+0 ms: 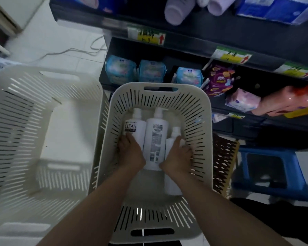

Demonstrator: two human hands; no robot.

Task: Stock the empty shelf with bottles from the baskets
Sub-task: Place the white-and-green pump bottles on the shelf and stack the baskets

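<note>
Hands reach into a slotted cream plastic basket (160, 96) holding three white shampoo bottles: left hand (130, 153) fingers curled over the "CLEAR" bottle (134, 125), right hand (179, 157) wrapping the smaller rightmost bottle (174, 135); the middle bottle (156, 137) lies between.

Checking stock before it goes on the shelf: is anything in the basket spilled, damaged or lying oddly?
No spill or damage shows. Three white bottles lie flat in the middle basket, caps toward the shelf. The left hand and right hand rest on the outer two. The left basket holds none.
</note>
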